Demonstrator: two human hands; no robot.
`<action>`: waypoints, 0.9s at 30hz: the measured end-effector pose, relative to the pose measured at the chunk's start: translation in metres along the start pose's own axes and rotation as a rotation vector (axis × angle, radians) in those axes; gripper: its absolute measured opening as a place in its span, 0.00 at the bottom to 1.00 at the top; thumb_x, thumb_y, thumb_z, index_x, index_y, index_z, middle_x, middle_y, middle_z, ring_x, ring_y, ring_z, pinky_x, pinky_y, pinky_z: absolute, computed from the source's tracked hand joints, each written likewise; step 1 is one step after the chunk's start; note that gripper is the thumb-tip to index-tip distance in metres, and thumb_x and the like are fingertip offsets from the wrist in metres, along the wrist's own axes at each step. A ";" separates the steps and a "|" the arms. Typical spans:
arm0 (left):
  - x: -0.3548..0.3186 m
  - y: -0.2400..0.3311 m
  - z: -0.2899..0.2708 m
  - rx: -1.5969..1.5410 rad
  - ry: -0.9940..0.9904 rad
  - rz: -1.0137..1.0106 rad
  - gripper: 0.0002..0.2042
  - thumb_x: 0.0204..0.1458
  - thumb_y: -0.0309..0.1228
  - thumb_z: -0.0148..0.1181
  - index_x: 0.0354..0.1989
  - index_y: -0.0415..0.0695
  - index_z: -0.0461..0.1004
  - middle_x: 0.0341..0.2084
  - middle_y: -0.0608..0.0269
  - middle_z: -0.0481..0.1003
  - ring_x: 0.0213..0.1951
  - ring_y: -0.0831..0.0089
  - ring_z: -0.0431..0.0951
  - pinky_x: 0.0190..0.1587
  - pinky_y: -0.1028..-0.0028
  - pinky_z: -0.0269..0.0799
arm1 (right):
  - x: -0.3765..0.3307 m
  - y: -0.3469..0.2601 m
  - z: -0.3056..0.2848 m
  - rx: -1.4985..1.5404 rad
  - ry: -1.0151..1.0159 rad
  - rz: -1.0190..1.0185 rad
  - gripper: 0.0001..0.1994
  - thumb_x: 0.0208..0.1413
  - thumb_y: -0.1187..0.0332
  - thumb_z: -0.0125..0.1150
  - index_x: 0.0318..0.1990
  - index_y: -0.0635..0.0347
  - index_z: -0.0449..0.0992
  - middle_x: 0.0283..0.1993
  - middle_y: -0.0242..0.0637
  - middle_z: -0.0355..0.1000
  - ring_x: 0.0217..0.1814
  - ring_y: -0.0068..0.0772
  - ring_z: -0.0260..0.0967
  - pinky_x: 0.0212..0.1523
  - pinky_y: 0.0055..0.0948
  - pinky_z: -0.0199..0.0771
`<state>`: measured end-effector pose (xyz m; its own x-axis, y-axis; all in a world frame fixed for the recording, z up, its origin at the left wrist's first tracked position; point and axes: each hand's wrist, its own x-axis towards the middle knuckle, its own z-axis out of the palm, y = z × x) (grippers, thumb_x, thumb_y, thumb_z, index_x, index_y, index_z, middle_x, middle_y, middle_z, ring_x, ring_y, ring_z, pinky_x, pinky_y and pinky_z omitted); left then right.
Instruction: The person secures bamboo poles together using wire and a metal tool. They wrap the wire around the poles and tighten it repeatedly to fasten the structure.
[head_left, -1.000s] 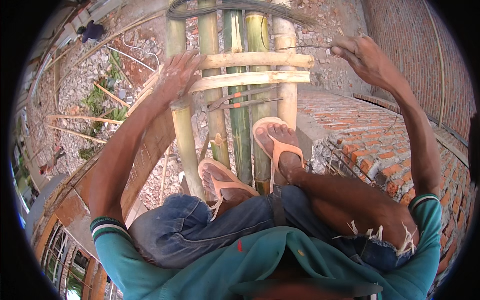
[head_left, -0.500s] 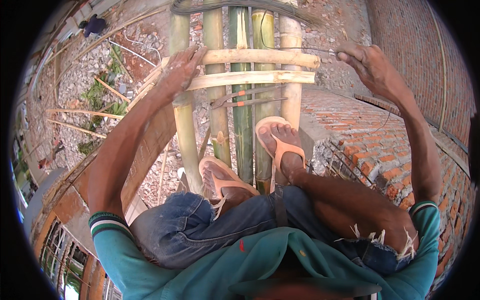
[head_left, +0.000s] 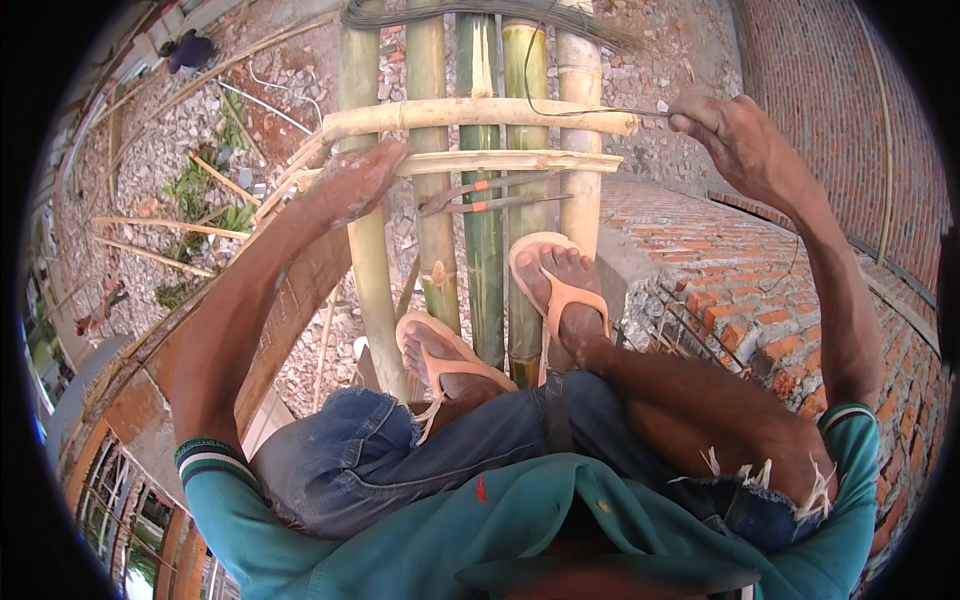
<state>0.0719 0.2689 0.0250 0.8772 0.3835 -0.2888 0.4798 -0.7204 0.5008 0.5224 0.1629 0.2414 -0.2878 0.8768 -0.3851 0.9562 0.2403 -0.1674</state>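
Observation:
My left hand [head_left: 362,182] is closed round the left part of the nearer split bamboo strip [head_left: 500,161], which lies across several upright bamboo poles [head_left: 484,250]. Just beyond it, a second bamboo strip [head_left: 450,112] crosses the same poles. To the right of the strips, my right hand [head_left: 738,138] pinches a thin dark wire [head_left: 540,108]. That wire runs left over the far strip and curves up toward a wire bundle [head_left: 490,10]. A pair of pincers [head_left: 450,204] with orange marks on its handles rests on the poles below the strips.
My sandalled feet [head_left: 560,285] are on the poles. Uneven brickwork [head_left: 760,310] lies at right, beside a tall brick wall [head_left: 820,110]. Wooden boards [head_left: 290,300] run along the left. Rubble [head_left: 290,75] and loose sticks [head_left: 170,228] cover the ground beyond.
My left hand has drawn nearer and closed round the near strip, which has tilted and shifted slightly left and nearer. The right hand keeps its pinch on the wire, slightly lower.

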 end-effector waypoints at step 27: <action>-0.246 -0.052 -0.019 -0.293 0.447 -0.908 0.20 0.57 0.43 0.71 0.44 0.38 0.74 0.29 0.64 0.74 0.31 0.76 0.69 0.36 0.71 0.68 | -0.012 -0.047 0.072 0.310 0.043 0.049 0.11 0.71 0.63 0.52 0.49 0.61 0.74 0.37 0.51 0.77 0.40 0.59 0.75 0.42 0.53 0.73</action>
<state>-0.1679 0.2226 0.0853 0.0838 0.9303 -0.3570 0.8925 0.0892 0.4421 0.4769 0.1115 0.1882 -0.2331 0.9026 -0.3618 0.9046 0.0647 -0.4213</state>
